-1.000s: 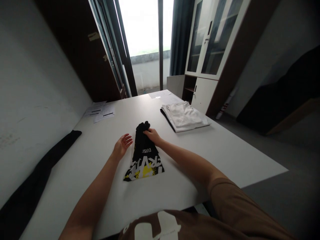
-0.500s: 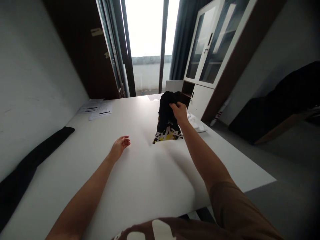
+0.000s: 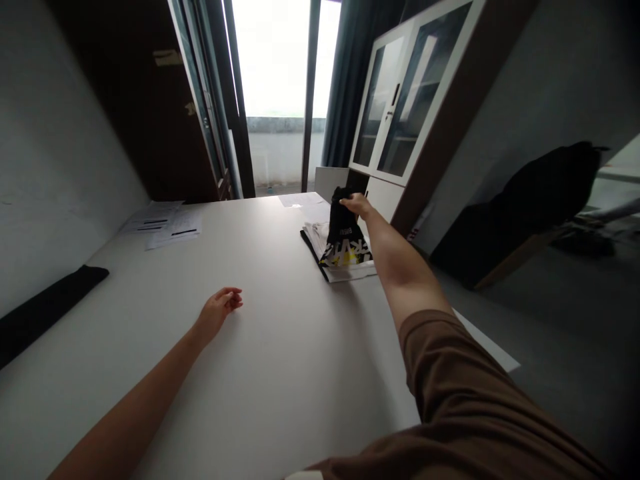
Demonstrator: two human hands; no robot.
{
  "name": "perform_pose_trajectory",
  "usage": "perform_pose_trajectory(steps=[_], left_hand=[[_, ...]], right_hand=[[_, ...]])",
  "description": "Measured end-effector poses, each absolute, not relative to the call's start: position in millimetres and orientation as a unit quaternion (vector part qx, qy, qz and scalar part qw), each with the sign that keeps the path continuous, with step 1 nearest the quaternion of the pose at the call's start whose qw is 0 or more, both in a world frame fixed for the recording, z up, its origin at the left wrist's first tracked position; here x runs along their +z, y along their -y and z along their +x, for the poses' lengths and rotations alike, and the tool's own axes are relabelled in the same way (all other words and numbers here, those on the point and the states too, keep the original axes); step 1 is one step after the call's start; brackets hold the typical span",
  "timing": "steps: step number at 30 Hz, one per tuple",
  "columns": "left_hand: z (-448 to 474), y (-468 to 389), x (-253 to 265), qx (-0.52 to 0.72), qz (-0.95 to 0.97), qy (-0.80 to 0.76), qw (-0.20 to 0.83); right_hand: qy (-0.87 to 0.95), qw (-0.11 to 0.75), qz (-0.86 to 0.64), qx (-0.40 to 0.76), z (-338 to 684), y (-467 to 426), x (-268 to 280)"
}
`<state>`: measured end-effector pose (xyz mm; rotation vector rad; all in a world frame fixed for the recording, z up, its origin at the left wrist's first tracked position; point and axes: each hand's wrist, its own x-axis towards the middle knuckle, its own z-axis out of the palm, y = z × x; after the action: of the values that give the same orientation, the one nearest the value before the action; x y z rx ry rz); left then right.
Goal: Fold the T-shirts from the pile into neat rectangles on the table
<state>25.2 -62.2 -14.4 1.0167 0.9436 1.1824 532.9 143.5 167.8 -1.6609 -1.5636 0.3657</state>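
A folded black garment, probably a T-shirt, hangs from my right hand, whose fingers pinch its top edge. White and yellow lettering shows along its lower part. Behind and under it lies a small pile of folded white cloth with a black layer at its left edge. The garment's lower end is over this pile; whether it rests on it I cannot tell. My left hand is well to the left, low over the white table, fingers loosely bent and holding nothing.
Printed papers lie at the table's far left, and another sheet at the far edge. A long dark cloth lies along the left wall. Beyond the table's right edge stands a white cabinet with glass doors.
My right hand has carried the black garment farther out, over the folded pile, which now shows more fully. The view has turned a little to the right. My left hand stays low over the table.
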Motion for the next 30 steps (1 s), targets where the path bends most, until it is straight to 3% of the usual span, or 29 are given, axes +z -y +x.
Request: perform_pose_trajectory(steps=[3,5,12,19,26,30], left_hand=[[26.5,65.8,-14.9,0.522,0.441,-0.400,0.610],[27.8,69.1,-14.2,0.524,0.443,-0.400,0.608],[34.5,72.4,-11.9,0.523,0.450,-0.414,0.594],[35.4,71.8,-14.4,0.517,0.463,-0.429,0.578],[33.4,68.8,-17.6,0.515,0.467,-0.438,0.570],[34.7,69.6,-17.0,0.517,0.471,-0.435,0.568]], right_hand=[[0.619,0.242,-0.719,0.204,532.9,-140.4,125.3],[0.609,0.194,-0.751,0.168,533.1,-132.3,97.9],[0.500,0.186,-0.846,0.019,538.7,-97.2,43.4],[0.467,0.177,-0.866,0.034,550.9,-81.1,31.7],[0.582,0.260,-0.769,0.054,595.6,-99.7,58.9],[0.574,0.198,-0.791,0.078,615.8,-90.8,56.5]])
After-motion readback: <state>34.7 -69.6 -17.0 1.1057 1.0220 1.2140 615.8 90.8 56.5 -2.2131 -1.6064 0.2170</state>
